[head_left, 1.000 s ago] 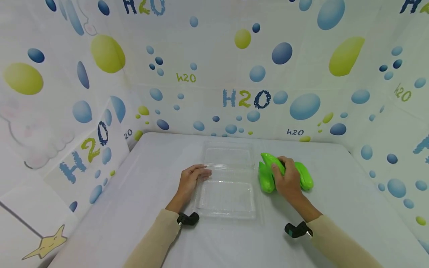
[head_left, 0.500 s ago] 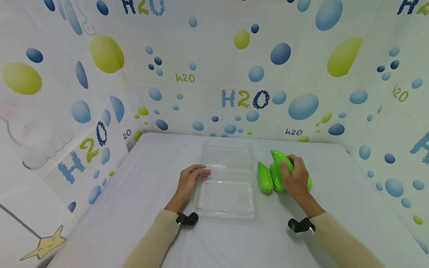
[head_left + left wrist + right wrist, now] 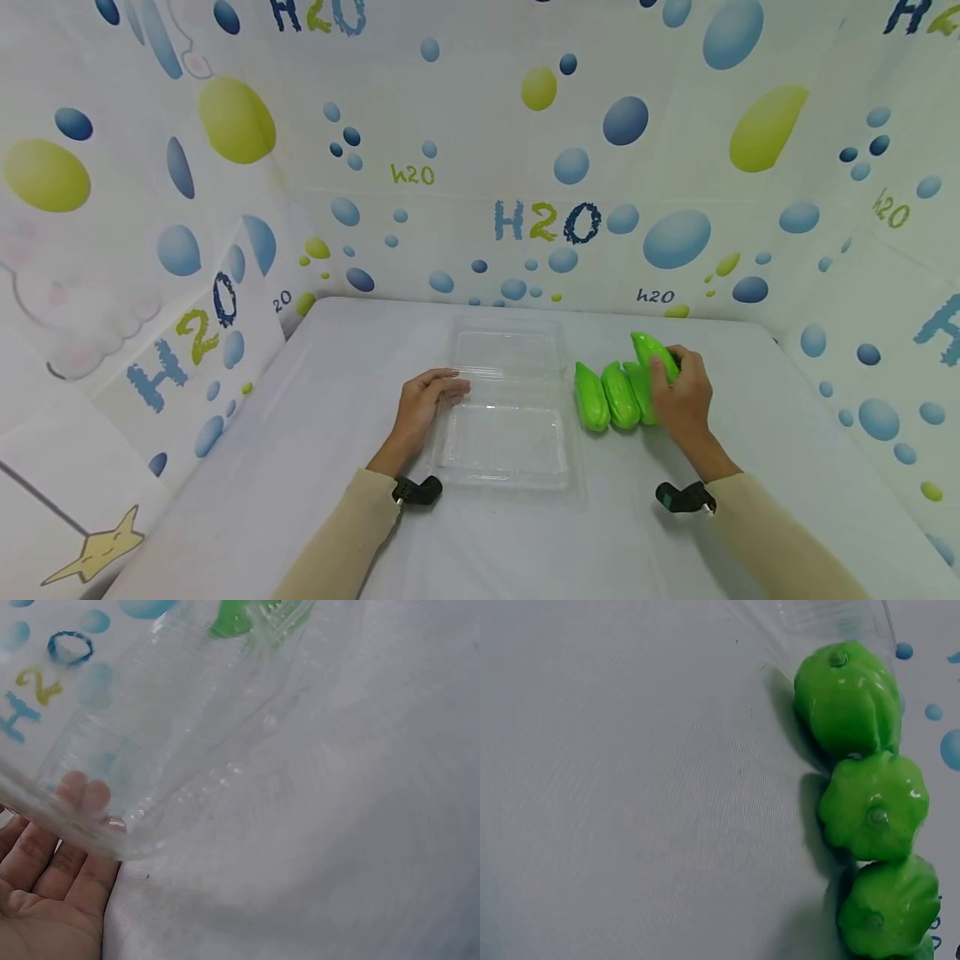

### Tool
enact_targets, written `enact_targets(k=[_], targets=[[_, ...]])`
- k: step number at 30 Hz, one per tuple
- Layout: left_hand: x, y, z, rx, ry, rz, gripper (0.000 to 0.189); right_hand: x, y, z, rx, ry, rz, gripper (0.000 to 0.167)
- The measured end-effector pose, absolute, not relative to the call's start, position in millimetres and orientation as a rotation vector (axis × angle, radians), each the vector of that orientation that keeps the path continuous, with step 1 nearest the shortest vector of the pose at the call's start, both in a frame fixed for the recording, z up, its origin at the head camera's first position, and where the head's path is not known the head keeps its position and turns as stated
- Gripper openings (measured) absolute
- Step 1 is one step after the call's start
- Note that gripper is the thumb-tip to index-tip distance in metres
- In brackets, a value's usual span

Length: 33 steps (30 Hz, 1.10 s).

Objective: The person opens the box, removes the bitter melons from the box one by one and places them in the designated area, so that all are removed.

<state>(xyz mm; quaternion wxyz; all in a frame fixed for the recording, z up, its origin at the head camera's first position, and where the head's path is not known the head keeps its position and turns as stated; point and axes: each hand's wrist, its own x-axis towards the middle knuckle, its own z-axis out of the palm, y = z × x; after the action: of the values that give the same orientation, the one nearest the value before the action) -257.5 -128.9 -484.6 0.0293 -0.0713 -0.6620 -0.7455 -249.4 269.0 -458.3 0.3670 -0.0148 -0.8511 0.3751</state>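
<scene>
A clear plastic clamshell box (image 3: 504,446) lies opened out on the table. At its left edge my left hand (image 3: 423,408) rests, fingers fairly straight against the plastic; two fingertips (image 3: 94,796) show through it in the left wrist view. My right hand (image 3: 684,396) holds a glossy green pepper (image 3: 651,350), pointed end away from me, above a row of similar ones. Of that row, the leftmost pepper (image 3: 592,400) and the one beside it (image 3: 620,396) show whole; a third is partly hidden. In the right wrist view their ribbed stem ends (image 3: 876,816) show; the right hand is out of that view.
A white cloth (image 3: 315,450) covers the table. Behind it stands a white backdrop (image 3: 465,192) printed with blue and green bubbles. The clamshell's far half (image 3: 506,348) lies flat toward the backdrop, left of the peppers.
My right hand has moved to the right with the held pepper, passing above the row and uncovering more of the left-hand peppers. My left hand has stayed at the box's edge.
</scene>
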Motion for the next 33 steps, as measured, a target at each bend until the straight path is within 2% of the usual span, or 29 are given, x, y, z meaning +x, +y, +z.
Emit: enact_targets(k=[33], targets=[[-257, -129, -485, -0.210, -2.058, -2.295, 0.030, -243, 304, -465, -0.101, -2.128, 0.985, 0.044]])
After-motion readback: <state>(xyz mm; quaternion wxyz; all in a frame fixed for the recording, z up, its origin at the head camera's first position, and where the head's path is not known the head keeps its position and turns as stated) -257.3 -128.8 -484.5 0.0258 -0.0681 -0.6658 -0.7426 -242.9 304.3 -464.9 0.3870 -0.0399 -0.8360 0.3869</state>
